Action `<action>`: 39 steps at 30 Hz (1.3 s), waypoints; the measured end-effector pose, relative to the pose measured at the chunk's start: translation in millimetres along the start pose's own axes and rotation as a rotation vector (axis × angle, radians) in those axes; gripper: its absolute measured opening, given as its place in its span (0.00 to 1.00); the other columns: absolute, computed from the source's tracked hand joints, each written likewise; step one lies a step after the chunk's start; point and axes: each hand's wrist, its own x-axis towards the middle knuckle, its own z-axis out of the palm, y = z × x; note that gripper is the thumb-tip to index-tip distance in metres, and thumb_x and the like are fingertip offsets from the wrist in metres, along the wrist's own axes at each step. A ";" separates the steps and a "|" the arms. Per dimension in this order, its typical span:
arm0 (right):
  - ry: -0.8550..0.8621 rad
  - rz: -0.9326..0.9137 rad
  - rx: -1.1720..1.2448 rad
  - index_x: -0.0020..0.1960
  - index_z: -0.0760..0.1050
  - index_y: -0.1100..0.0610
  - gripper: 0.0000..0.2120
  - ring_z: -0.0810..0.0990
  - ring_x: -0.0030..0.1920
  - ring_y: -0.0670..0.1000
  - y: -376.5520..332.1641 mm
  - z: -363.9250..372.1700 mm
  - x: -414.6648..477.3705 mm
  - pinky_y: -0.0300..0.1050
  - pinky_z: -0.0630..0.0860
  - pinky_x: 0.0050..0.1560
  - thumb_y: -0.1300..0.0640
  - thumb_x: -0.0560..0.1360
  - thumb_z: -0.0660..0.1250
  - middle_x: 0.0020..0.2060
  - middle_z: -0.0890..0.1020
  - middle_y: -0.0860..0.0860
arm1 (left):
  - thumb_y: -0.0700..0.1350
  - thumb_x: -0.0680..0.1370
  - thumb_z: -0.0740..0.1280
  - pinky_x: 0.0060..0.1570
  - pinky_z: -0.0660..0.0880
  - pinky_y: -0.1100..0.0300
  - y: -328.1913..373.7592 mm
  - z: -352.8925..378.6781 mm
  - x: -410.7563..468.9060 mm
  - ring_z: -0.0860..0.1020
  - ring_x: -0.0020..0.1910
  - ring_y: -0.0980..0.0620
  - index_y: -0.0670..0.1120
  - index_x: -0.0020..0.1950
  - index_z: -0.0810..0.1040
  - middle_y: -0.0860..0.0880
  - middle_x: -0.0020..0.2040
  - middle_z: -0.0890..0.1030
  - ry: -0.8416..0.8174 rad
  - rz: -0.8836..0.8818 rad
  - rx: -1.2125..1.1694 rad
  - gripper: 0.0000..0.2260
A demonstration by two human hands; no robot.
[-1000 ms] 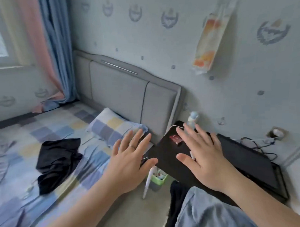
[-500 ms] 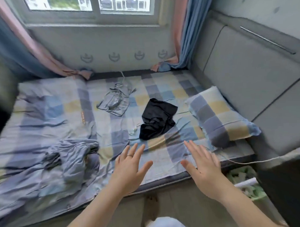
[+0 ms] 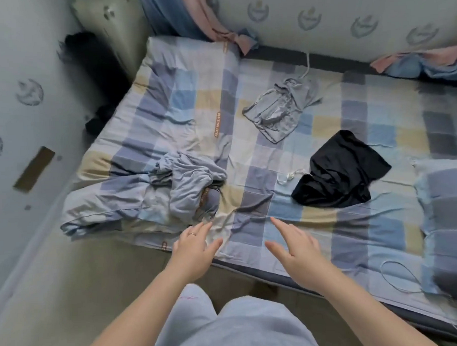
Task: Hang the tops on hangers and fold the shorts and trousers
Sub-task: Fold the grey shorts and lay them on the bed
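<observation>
Three garments lie on the checked bed [image 3: 255, 156]. A crumpled grey-blue garment [image 3: 189, 182] sits at the left, just beyond my left hand [image 3: 192, 248]. A flat light grey garment with drawstrings [image 3: 279, 111] lies farther back in the middle. A black garment [image 3: 336, 171] with a white cord is bunched at the right. My right hand [image 3: 293, 248] hovers over the bed's near edge with fingers straight. Both hands hold nothing, and my left hand wears a ring.
A checked pillow [image 3: 446, 217] lies at the right end of the bed. A thin white cable [image 3: 399, 278] loops near it. Pink and blue curtains [image 3: 211, 20] hang at the far wall. A dark object [image 3: 94, 63] stands in the left corner. Bare floor [image 3: 70, 282] runs alongside the bed.
My view swung from the headboard and bedside table leftward over the bed. Both hands stayed open and raised, and now sit lower over the bed's near edge.
</observation>
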 end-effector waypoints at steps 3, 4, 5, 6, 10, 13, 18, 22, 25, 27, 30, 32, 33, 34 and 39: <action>-0.079 -0.026 -0.053 0.80 0.47 0.40 0.30 0.50 0.80 0.46 -26.6 7.5 47.5 0.53 0.49 0.78 0.35 0.81 0.50 0.79 0.56 0.40 | 0.64 0.82 0.55 0.73 0.58 0.46 -36.1 -6.2 22.4 0.56 0.79 0.50 0.57 0.79 0.60 0.55 0.79 0.62 -0.014 -0.099 -0.098 0.26; -0.099 -0.024 -0.064 0.80 0.48 0.40 0.30 0.51 0.80 0.46 -35.0 12.4 63.6 0.53 0.50 0.77 0.35 0.81 0.50 0.79 0.57 0.40 | 0.63 0.82 0.56 0.72 0.59 0.46 -49.6 -7.2 30.5 0.57 0.78 0.50 0.57 0.78 0.61 0.54 0.79 0.63 -0.025 -0.131 -0.129 0.26; -0.111 -0.019 -0.076 0.81 0.48 0.40 0.30 0.52 0.80 0.46 -43.1 19.3 81.4 0.53 0.51 0.77 0.35 0.81 0.50 0.79 0.58 0.41 | 0.62 0.82 0.57 0.71 0.59 0.46 -64.9 -7.0 39.8 0.58 0.77 0.49 0.57 0.78 0.62 0.54 0.78 0.64 -0.039 -0.159 -0.155 0.25; -0.121 -0.009 -0.097 0.81 0.48 0.41 0.30 0.54 0.79 0.47 -50.7 27.0 100.1 0.53 0.53 0.77 0.35 0.82 0.51 0.79 0.58 0.42 | 0.62 0.82 0.57 0.71 0.60 0.47 -80.5 -6.7 50.9 0.59 0.77 0.49 0.56 0.78 0.62 0.53 0.78 0.65 -0.058 -0.181 -0.174 0.25; -0.161 0.089 -0.127 0.81 0.51 0.42 0.30 0.63 0.75 0.51 -79.5 68.6 175.4 0.54 0.59 0.72 0.37 0.82 0.53 0.77 0.65 0.46 | 0.60 0.82 0.59 0.69 0.61 0.48 -145.3 -7.8 99.6 0.60 0.76 0.47 0.55 0.77 0.64 0.51 0.77 0.66 -0.178 -0.250 -0.230 0.25; -0.231 0.126 -0.140 0.80 0.52 0.43 0.30 0.65 0.75 0.53 -101.5 106.4 240.8 0.56 0.63 0.71 0.38 0.82 0.55 0.76 0.67 0.48 | 0.59 0.82 0.60 0.70 0.63 0.49 -196.1 -13.3 151.2 0.63 0.75 0.46 0.54 0.77 0.63 0.50 0.76 0.68 -0.216 -0.269 -0.219 0.25; -0.294 0.160 -0.134 0.80 0.53 0.46 0.31 0.69 0.73 0.56 -120.9 162.6 350.1 0.56 0.67 0.69 0.40 0.81 0.59 0.76 0.68 0.50 | 0.56 0.81 0.62 0.69 0.67 0.47 -265.8 -15.9 254.6 0.66 0.73 0.43 0.51 0.77 0.63 0.46 0.74 0.70 -0.228 -0.260 -0.166 0.25; -0.306 0.179 -0.115 0.81 0.49 0.48 0.42 0.67 0.73 0.59 -120.4 208.8 427.2 0.56 0.69 0.69 0.41 0.76 0.68 0.77 0.64 0.54 | 0.54 0.79 0.67 0.68 0.69 0.47 -305.3 -8.7 332.7 0.70 0.71 0.43 0.49 0.76 0.65 0.45 0.72 0.72 -0.171 -0.229 -0.230 0.27; -0.322 0.263 -0.158 0.81 0.40 0.47 0.54 0.62 0.74 0.64 -113.9 244.6 463.8 0.58 0.66 0.70 0.40 0.70 0.74 0.78 0.57 0.55 | 0.54 0.77 0.71 0.65 0.72 0.51 -316.1 8.8 364.4 0.74 0.65 0.47 0.49 0.73 0.69 0.48 0.66 0.77 -0.148 -0.185 -0.285 0.27; -0.252 0.311 -0.149 0.81 0.40 0.47 0.56 0.64 0.71 0.64 -108.0 265.1 478.7 0.58 0.68 0.67 0.44 0.68 0.76 0.75 0.59 0.57 | 0.57 0.75 0.72 0.61 0.74 0.53 -315.4 22.8 374.4 0.77 0.60 0.49 0.50 0.69 0.73 0.51 0.58 0.78 -0.122 -0.141 -0.298 0.25; -0.010 0.305 0.007 0.74 0.58 0.49 0.34 0.74 0.61 0.63 -97.3 281.1 492.3 0.52 0.72 0.53 0.57 0.73 0.70 0.64 0.69 0.59 | 0.59 0.74 0.72 0.58 0.76 0.50 -306.7 38.5 380.6 0.78 0.56 0.49 0.54 0.61 0.77 0.54 0.52 0.80 -0.104 -0.133 -0.335 0.19; 0.096 0.296 0.105 0.66 0.67 0.52 0.22 0.76 0.54 0.59 -92.3 278.0 495.5 0.47 0.69 0.46 0.62 0.73 0.63 0.55 0.76 0.55 | 0.59 0.73 0.71 0.57 0.76 0.48 -299.0 43.9 379.5 0.78 0.56 0.47 0.56 0.56 0.77 0.54 0.51 0.81 -0.110 -0.125 -0.325 0.15; 0.110 0.305 0.148 0.63 0.69 0.52 0.19 0.76 0.53 0.57 -90.7 273.4 494.2 0.45 0.69 0.44 0.63 0.74 0.61 0.51 0.77 0.51 | 0.59 0.74 0.71 0.57 0.76 0.47 -294.6 45.3 376.5 0.78 0.56 0.46 0.56 0.55 0.76 0.53 0.52 0.81 -0.124 -0.116 -0.330 0.14; 0.113 0.321 0.195 0.61 0.71 0.52 0.16 0.76 0.52 0.55 -90.2 267.5 490.8 0.44 0.71 0.43 0.62 0.74 0.61 0.49 0.78 0.48 | 0.58 0.74 0.71 0.57 0.76 0.47 -289.6 45.9 371.7 0.78 0.56 0.46 0.55 0.56 0.76 0.52 0.54 0.81 -0.148 -0.107 -0.348 0.14; 0.202 0.397 0.565 0.53 0.70 0.55 0.09 0.77 0.46 0.49 -99.6 226.9 446.6 0.45 0.74 0.43 0.58 0.75 0.66 0.46 0.77 0.49 | 0.52 0.74 0.75 0.61 0.74 0.53 -255.9 34.0 331.4 0.77 0.61 0.50 0.49 0.66 0.75 0.53 0.58 0.78 -0.242 -0.029 -0.567 0.22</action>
